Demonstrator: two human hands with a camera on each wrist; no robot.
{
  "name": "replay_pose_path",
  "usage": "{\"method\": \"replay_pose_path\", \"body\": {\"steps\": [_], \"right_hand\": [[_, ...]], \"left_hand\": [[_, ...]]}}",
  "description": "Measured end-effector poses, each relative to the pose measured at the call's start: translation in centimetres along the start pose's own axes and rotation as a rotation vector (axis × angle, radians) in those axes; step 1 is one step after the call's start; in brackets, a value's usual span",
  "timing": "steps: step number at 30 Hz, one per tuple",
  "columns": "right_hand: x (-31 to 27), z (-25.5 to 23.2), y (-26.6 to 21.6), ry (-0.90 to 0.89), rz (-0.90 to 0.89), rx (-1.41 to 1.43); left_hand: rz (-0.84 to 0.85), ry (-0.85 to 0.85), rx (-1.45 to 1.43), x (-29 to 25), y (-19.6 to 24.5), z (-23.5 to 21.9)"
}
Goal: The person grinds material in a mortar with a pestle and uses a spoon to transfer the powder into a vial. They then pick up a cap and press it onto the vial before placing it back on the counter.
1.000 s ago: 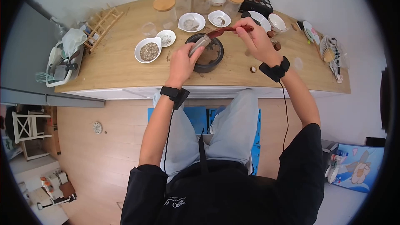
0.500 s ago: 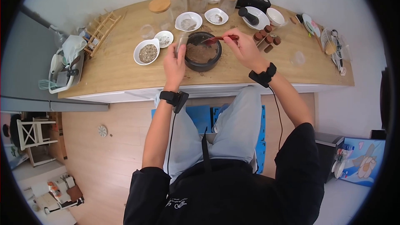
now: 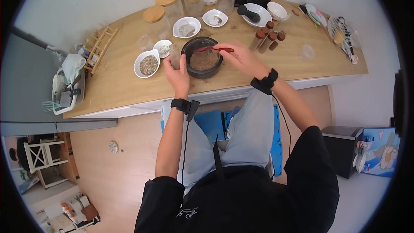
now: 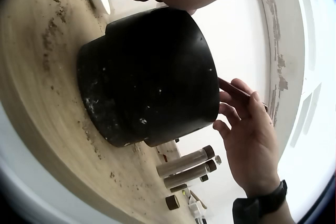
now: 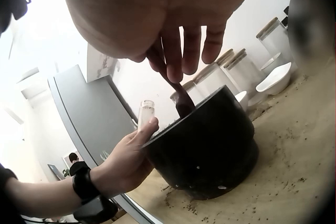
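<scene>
The left hand (image 3: 177, 77) grips an uncapped glass vial (image 3: 174, 56) upright beside the left rim of a dark mortar (image 3: 202, 76); the vial's open mouth shows in the right wrist view (image 5: 147, 109). Brown powder (image 3: 203, 61) lies inside the mortar. Above its right rim, the right hand (image 3: 243, 60) pinches the handle of a dark red spoon (image 3: 215, 48), whose bowl end dips into the mortar. In the left wrist view the mortar's black wall (image 4: 152, 77) hides the spoon's bowl.
White dishes with seasonings (image 3: 186, 27) stand left of and behind the mortar, with wooden-lidded jars (image 3: 194, 4) farther back. Brown-capped vials (image 3: 267, 41) stand to the right, near a white bowl holding a black pestle (image 3: 249, 14). Powder is scattered on the wooden counter (image 3: 129, 90).
The right hand has lowered the spoon from the vial's mouth into the mortar. The left hand has brought the vial from tilted over the mortar to upright beside it. The head view has shifted.
</scene>
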State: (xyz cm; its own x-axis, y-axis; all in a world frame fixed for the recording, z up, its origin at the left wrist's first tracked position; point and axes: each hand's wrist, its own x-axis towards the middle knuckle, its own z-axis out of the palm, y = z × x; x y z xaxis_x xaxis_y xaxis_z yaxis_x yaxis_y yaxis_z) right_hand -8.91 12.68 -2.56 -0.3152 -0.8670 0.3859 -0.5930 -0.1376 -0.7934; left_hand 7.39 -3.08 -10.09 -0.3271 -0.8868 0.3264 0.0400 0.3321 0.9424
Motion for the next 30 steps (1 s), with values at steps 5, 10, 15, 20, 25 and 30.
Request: {"method": "replay_pose_path", "body": {"steps": [5,10,15,20,25,30], "right_hand": [[-0.8,-0.1,-0.4,-0.149,-0.086,-0.167],[0.1,-2.2,-1.4,-0.189,-0.1,-0.23],[0.0,-3.0,-2.1,-0.397,-0.563,-0.701],[-2.8,0.3,-2.1,-0.182,-0.475,-0.606],[-5.2,6.9,-1.4,0.217,-0.071,-0.253],[-4.3,11.5,-0.9,0.744,0.377,0.404]], "left_hand": [[-0.012,0.052,0.057,0.0,-0.1,0.1],[-0.032,0.037,0.034,0.0,-0.5,0.0],[0.001,0.046,0.05,0.1,-0.2,0.0],[-0.016,0.036,0.053,0.1,0.2,-0.2],[0.012,-0.001,0.028,0.3,-0.2,-0.3],[0.027,-0.009,0.043,0.4,-1.0,-0.1]]}}
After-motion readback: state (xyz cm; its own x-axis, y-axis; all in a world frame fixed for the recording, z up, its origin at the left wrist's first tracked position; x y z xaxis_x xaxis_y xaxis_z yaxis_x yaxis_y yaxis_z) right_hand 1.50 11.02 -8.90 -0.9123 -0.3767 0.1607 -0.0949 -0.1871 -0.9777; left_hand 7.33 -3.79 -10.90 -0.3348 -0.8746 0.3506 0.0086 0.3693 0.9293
